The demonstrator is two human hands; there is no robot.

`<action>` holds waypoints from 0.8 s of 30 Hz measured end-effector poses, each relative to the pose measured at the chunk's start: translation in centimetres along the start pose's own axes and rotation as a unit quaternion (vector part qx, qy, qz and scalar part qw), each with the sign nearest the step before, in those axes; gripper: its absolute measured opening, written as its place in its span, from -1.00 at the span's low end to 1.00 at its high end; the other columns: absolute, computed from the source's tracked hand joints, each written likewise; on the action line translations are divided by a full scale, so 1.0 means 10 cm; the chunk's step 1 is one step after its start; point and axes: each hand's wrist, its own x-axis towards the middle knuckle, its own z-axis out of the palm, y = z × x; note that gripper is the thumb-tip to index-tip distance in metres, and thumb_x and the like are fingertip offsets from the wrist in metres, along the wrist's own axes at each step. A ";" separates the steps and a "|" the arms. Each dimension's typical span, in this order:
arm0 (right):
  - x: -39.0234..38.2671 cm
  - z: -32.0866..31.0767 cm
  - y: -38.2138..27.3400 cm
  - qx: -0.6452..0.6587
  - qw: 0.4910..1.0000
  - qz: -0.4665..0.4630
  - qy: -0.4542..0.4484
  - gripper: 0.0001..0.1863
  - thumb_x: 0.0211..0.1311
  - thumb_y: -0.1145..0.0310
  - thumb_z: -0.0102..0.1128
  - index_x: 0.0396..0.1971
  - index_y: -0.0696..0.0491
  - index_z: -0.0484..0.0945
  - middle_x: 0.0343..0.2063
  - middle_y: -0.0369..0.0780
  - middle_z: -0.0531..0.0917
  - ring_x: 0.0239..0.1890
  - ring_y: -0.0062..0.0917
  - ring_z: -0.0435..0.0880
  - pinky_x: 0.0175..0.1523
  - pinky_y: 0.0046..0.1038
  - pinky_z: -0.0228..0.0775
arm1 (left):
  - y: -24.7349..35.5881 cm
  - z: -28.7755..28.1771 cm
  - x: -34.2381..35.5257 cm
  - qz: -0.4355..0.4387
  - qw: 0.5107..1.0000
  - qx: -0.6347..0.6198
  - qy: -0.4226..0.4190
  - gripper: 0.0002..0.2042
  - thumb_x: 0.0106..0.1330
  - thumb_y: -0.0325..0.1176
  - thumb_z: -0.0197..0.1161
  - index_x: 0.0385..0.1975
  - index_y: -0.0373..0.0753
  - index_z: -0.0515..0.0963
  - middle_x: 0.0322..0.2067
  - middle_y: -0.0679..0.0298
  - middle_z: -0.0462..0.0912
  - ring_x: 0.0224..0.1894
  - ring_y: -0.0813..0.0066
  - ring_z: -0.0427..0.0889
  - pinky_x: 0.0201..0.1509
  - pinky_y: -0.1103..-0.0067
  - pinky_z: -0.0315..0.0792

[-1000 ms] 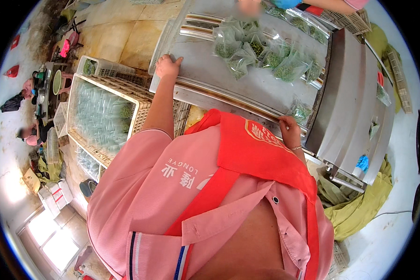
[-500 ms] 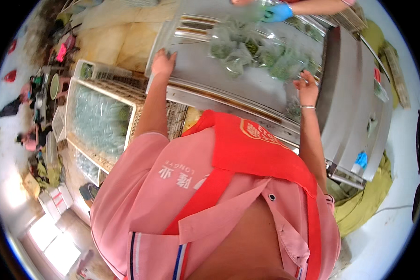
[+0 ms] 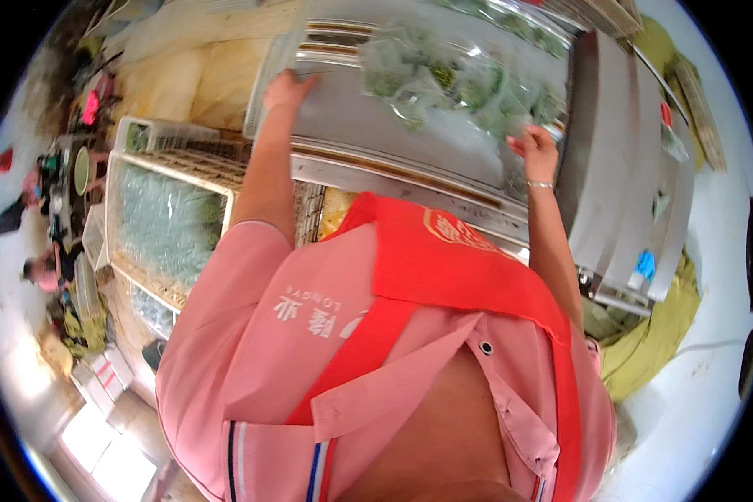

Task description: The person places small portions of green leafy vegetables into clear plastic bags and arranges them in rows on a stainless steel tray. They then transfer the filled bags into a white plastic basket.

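My left hand (image 3: 286, 92) rests at the left edge of the steel table (image 3: 351, 125), fingers apart and slightly bent. My right hand (image 3: 534, 144) is raised over the table's right part, fingers loosely curled and apart, beside the clear bags of green produce (image 3: 485, 88). These bags lie grouped across the upper middle of the table, their outlines blurred. I cannot see anything held in either hand.
A beige crate (image 3: 226, 217) of bagged goods stands on the left, with a white crate (image 3: 151, 134) behind it. A stainless housing (image 3: 602, 167) adjoins the table's right side, with green cloth (image 3: 653, 343) below. A person (image 3: 46, 272) sits far left.
My right hand has risen from the table's front rail toward the bags. My left hand has shifted slightly up along the left edge. The co-worker's gloved hand at the top is no longer visible.
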 end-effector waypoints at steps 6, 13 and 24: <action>-0.32 -0.11 0.15 0.061 0.997 -0.001 -0.051 -0.95 0.22 0.52 0.01 -0.43 0.16 0.40 -0.41 -0.22 0.58 -0.29 -0.48 0.64 -0.16 -0.55 0.45 | 0.57 -0.02 -1.02 0.214 0.947 -0.222 0.086 -0.55 0.12 0.13 0.09 -0.40 -0.20 0.55 -0.47 0.25 0.62 -0.46 0.29 0.59 -0.39 0.48 0.44; -0.74 -0.22 0.26 0.045 0.989 -0.033 -0.135 -0.93 0.18 0.52 0.04 -0.33 0.11 0.44 -0.26 -0.25 0.58 -0.18 -0.53 0.56 -0.14 -0.54 0.46 | 1.79 0.45 -2.16 0.011 0.728 -0.491 -0.479 -0.44 0.18 0.17 0.03 -0.33 -0.35 0.51 -0.51 0.23 0.60 -0.68 0.58 0.42 -0.59 0.68 0.34; -0.66 -0.24 0.27 0.263 0.848 0.414 -0.199 -0.82 0.12 0.25 0.19 -0.41 0.00 0.42 -0.55 -0.30 0.56 -0.69 -0.70 0.40 -0.65 -0.68 0.16 | 1.88 0.91 -1.75 0.065 0.724 -0.438 -0.529 -0.71 0.12 -0.17 0.28 -0.32 -0.26 0.52 -0.52 0.37 0.56 -0.73 0.72 0.34 -0.49 0.70 0.40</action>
